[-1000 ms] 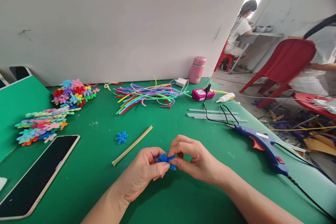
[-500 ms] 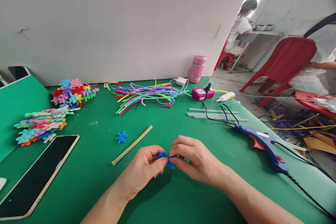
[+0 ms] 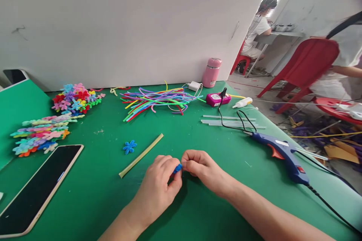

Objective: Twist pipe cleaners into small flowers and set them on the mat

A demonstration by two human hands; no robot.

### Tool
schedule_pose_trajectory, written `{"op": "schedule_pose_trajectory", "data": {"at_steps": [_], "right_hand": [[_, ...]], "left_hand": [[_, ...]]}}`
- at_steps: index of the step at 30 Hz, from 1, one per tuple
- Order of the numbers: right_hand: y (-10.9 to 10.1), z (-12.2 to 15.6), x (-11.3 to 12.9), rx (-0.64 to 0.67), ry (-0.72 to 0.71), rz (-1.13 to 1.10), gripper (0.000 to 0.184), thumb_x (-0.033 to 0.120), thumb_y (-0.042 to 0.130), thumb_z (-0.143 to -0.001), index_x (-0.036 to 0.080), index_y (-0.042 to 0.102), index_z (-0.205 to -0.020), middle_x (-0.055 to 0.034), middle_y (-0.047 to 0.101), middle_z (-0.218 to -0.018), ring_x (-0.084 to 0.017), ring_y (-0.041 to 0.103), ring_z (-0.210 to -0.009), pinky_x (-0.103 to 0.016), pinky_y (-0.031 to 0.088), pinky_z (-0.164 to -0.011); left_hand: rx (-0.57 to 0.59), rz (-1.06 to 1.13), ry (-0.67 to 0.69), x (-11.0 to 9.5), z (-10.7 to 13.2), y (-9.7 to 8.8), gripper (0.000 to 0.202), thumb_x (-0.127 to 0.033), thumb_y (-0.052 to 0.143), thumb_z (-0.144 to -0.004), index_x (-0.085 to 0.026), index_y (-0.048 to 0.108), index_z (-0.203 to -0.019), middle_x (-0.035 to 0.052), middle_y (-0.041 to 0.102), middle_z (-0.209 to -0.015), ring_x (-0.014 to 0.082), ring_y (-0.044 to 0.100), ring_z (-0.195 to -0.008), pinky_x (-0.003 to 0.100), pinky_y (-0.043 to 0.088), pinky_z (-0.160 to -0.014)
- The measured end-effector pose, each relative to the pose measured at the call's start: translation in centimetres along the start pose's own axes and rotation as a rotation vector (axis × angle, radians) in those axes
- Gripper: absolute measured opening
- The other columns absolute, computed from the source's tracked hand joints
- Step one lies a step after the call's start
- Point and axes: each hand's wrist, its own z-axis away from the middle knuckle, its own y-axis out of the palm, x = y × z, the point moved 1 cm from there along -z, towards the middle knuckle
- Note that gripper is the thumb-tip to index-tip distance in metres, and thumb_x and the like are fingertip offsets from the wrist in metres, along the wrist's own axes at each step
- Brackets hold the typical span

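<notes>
A small bundle of blue pipe cleaner (image 3: 177, 168) sits between the thumb and fingers of my left hand (image 3: 161, 182); most of it is hidden by the fingers. My right hand (image 3: 202, 167) is closed in a pinch against the right end of the blue piece, its fingertips touching or nearly touching my left fingers. To the left lies a finished-looking blue pipe-cleaner flower (image 3: 129, 147), flat on the green table (image 3: 93, 196). Between it and my hands rests a thin tan strip (image 3: 141, 156), set at a slant.
Pipe cleaners (image 3: 158, 101) lie in a loose pile behind my hands. Colourful flowers (image 3: 76, 99) are heaped at left, near a phone (image 3: 39, 192). At right are a blue glue gun (image 3: 278, 154), glue sticks (image 3: 229, 122), a magenta power socket (image 3: 217, 99) and a pink flask (image 3: 212, 72).
My left hand has turned over the blue piece, so less of it shows. My right fingers have curled in more tightly at its end. The view has shifted slightly.
</notes>
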Motion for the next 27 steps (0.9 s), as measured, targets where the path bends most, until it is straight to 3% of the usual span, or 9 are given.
{"op": "schedule_pose_trajectory", "data": {"at_steps": [2,5,7,12,19,27], "right_hand": [[0.0,-0.1,0.0,-0.017,0.014,-0.054,0.018,0.027,0.049,-0.072,0.016,0.044,-0.059,0.0066,0.031,-0.051,-0.006,0.022,-0.048,-0.021,0.019,-0.045],[-0.3,-0.1,0.4,-0.047,0.017,-0.073,0.027,0.038,0.05,-0.075,0.014,0.048,-0.063,0.0053,0.035,-0.054,-0.006,0.024,-0.049,-0.022,0.018,-0.046],[-0.5,-0.1,0.6,-0.071,0.025,-0.081,0.032,0.042,0.047,-0.077,0.013,0.05,-0.066,0.004,0.039,-0.056,-0.006,0.026,-0.049,-0.022,0.018,-0.046],[-0.4,-0.1,0.5,-0.059,-0.062,-0.052,0.029,0.041,0.052,-0.075,0.014,0.049,-0.065,0.0031,0.041,-0.059,-0.007,0.031,-0.053,-0.022,0.024,-0.049],[0.2,0.0,0.5,-0.051,-0.089,-0.106,0.025,0.037,0.054,-0.072,0.016,0.046,-0.062,0.0039,0.04,-0.055,-0.008,0.031,-0.052,-0.022,0.025,-0.048],[0.7,0.0,0.1,-0.141,-0.125,-0.168,0.023,0.034,0.055,-0.071,0.016,0.045,-0.06,0.0051,0.039,-0.052,-0.007,0.03,-0.05,-0.021,0.024,-0.047]], "left_hand": [[-0.005,0.094,-0.111,0.1,-0.1,-0.1,0.015,-0.019,0.039,-0.079,-0.016,0.05,-0.068,0.0007,0.047,-0.065,0.0129,0.041,-0.06,0.024,0.034,-0.056],[0.063,0.388,-0.379,0.2,-0.4,-0.3,0.017,-0.029,0.042,-0.08,-0.017,0.048,-0.069,-0.0039,0.037,-0.058,0.0099,0.033,-0.053,0.021,0.03,-0.048],[0.072,0.561,-0.475,0.3,-0.5,-0.5,0.019,-0.033,0.043,-0.079,-0.017,0.048,-0.07,-0.0054,0.033,-0.057,0.009,0.028,-0.052,0.02,0.027,-0.047],[0.069,0.756,-0.544,0.5,-0.4,-0.2,0.021,-0.034,0.05,-0.077,-0.015,0.049,-0.067,-0.0061,0.032,-0.056,0.0079,0.025,-0.053,0.019,0.024,-0.047],[0.031,1.071,-0.65,0.7,-0.1,0.3,0.018,-0.03,0.058,-0.073,-0.016,0.051,-0.066,-0.0045,0.039,-0.058,0.0083,0.031,-0.057,0.019,0.031,-0.054],[-0.052,1.11,-0.655,0.8,-0.2,0.6,0.016,-0.028,0.062,-0.072,-0.015,0.054,-0.066,-0.0049,0.039,-0.056,0.0077,0.032,-0.056,0.018,0.03,-0.053]]}}
